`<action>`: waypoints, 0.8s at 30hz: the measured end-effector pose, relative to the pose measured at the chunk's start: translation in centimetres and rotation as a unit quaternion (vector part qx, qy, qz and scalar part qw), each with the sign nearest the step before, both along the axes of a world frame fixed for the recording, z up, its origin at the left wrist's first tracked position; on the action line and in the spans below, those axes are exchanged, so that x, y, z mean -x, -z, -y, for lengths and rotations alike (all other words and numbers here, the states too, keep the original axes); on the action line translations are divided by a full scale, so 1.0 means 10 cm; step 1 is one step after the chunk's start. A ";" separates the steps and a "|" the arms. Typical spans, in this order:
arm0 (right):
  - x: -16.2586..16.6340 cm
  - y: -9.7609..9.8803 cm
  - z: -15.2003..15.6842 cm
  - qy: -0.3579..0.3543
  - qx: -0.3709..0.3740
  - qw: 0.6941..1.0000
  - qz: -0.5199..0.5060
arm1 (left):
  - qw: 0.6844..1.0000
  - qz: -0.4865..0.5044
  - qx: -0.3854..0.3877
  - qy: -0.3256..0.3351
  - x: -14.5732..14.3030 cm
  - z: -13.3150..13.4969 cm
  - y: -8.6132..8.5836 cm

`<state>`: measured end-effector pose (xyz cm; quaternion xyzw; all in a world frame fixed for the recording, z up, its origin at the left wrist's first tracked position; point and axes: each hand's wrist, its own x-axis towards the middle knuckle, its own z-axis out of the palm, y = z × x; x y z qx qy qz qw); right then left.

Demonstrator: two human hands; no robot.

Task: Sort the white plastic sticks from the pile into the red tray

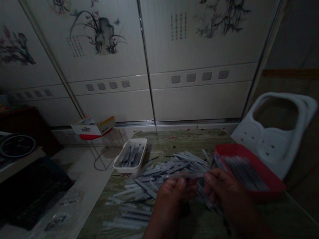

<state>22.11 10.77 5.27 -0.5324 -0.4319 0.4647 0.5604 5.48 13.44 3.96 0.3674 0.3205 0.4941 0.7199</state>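
Observation:
My left hand (174,192) and my right hand (221,186) are both closed in a pinch, one at each end of a slim, translucent pen-like stick (195,175). It lies level between them, above the table; the dim light blurs its detail. Behind and under my hands spreads a loose pile of similar pale and dark pen-like sticks (156,172). More of them lie in bunches (130,218) to the left of my left wrist. Beside my right hand stands a red tray (276,186) filled with a row of the same sticks. A white tray (119,170) at the far left also holds several.
The table (163,141) has a marbled green top. A white plastic chair or stool (287,151) leans at the right. Back left, an open carton (87,128) rests on a red stool (96,135). Sliding doors (114,106) close off the back.

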 end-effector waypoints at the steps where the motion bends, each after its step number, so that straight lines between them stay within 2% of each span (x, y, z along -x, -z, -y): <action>1: -0.03 0.00 0.00 0.023 -0.004 1.000 -0.006 | 0.999 -0.039 -0.017 -0.006 0.00 -0.01 0.02; 3: -0.08 0.01 -0.01 0.066 -0.016 0.998 -0.004 | 0.986 -0.151 -0.075 -0.017 -0.01 -0.02 0.05; 4: -0.10 0.00 -0.01 0.083 -0.022 0.996 0.002 | 0.967 -0.224 -0.119 -0.022 -0.02 -0.01 0.06; 5: -0.11 0.00 -0.02 0.094 -0.027 0.995 0.007 | 0.938 -0.303 -0.169 -0.024 -0.02 0.00 0.07; 8: -0.12 -0.04 -0.02 0.110 -0.040 0.993 0.007 | 0.813 -0.497 -0.302 0.006 -0.06 0.06 0.07; 10: -0.11 -0.06 -0.01 0.115 -0.043 0.992 0.005 | 0.746 -0.572 -0.340 0.032 -0.09 0.10 0.07; 12: -0.11 -0.09 0.01 0.116 -0.038 0.992 0.006 | 0.702 -0.622 -0.345 0.036 -0.11 0.12 0.09; 16: -0.11 -0.11 0.01 0.113 -0.044 0.993 0.006 | 0.659 -0.672 -0.336 0.032 -0.15 0.12 0.12; 24: -0.13 -0.12 -0.02 0.120 -0.053 0.991 -0.001 | 0.619 -0.703 -0.346 0.044 -0.26 0.11 0.11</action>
